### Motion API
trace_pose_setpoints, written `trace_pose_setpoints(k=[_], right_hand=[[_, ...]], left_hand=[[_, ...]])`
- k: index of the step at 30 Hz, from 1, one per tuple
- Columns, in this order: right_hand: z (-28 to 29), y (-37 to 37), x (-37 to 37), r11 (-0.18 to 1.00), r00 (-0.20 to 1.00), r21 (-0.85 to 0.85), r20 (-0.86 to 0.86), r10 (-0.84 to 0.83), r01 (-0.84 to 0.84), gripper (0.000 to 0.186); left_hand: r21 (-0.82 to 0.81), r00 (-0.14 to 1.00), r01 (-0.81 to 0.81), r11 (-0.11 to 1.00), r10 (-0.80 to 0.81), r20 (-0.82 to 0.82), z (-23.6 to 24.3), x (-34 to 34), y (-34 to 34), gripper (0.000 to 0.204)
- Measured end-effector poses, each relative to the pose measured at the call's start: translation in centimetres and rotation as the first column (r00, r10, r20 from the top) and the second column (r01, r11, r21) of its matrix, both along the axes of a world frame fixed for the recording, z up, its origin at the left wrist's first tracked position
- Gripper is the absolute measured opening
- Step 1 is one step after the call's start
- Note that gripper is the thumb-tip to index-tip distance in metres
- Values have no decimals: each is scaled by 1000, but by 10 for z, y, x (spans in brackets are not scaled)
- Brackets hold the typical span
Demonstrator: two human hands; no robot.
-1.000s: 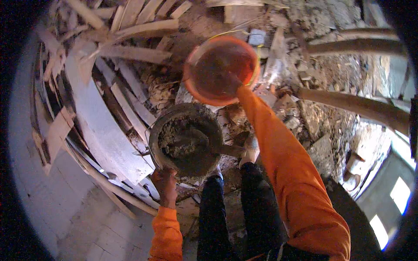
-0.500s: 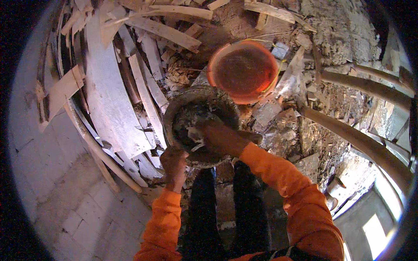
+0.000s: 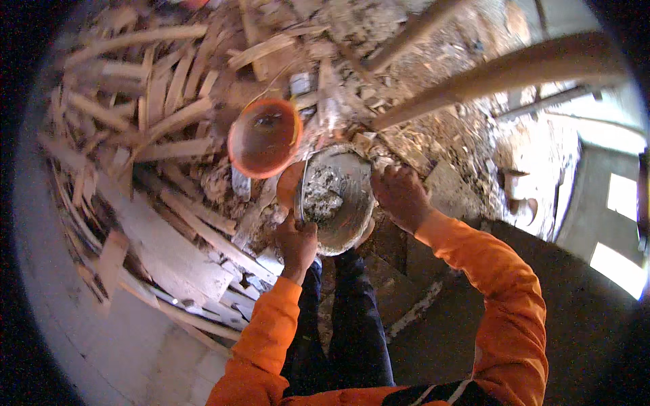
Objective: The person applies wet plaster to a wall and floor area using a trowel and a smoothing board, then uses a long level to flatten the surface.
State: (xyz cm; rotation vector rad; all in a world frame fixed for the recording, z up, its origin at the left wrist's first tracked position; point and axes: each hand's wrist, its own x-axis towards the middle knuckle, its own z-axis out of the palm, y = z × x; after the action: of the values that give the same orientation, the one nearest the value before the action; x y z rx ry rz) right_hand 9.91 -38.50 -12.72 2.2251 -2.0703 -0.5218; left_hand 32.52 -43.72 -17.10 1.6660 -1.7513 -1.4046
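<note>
A round metal pan (image 3: 353, 215), crusted round its rim, is in front of my legs. Grey, crumbly wet material like mortar (image 3: 323, 193) clings to its inside, mostly on the left half. My left hand (image 3: 298, 245) is closed on the near left rim, thumb over the edge. At the far right rim my right hand (image 3: 401, 195) is closed on the pan's edge, its fingertips partly hidden. An orange basin (image 3: 245, 152) sits on the ground beyond the pan, to the left. A second orange piece (image 3: 289, 184) shows partly behind the pan's left edge.
Broken wood strips and boards (image 3: 159, 237) lie heaped on the left. Thick wooden poles (image 3: 487, 84) slant in from the upper right. Rubble and chips (image 3: 433, 145) cover the ground beyond the pan. A pale block wall (image 3: 122, 345) stands at lower left; bright openings (image 3: 619, 267) are at far right.
My right hand has come out of the pan and now grips its right rim. My view has swung right, so the orange basin appears further left. My left hand stays on the pan.
</note>
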Motion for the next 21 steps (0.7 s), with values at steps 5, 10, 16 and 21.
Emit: trace_pose_setpoints(k=[5,10,16,21], right_hand=[[-21,115,-51,843,711,502,520,-474,195,24],[-35,221,-26,686,107,596,717,-688,417,29],[27,296,-61,536,341,191,589,-733,823,38],[22,362,-57,517,500,37,198,-843,855,38]], left_hand=[[32,976,177,984,-171,-136,28,-55,40,5],[52,926,378,924,-376,-41,27,-99,94,11],[-43,892,450,892,-451,-21,54,-168,158,15],[2,829,553,833,-549,-104,66,-228,218,9]])
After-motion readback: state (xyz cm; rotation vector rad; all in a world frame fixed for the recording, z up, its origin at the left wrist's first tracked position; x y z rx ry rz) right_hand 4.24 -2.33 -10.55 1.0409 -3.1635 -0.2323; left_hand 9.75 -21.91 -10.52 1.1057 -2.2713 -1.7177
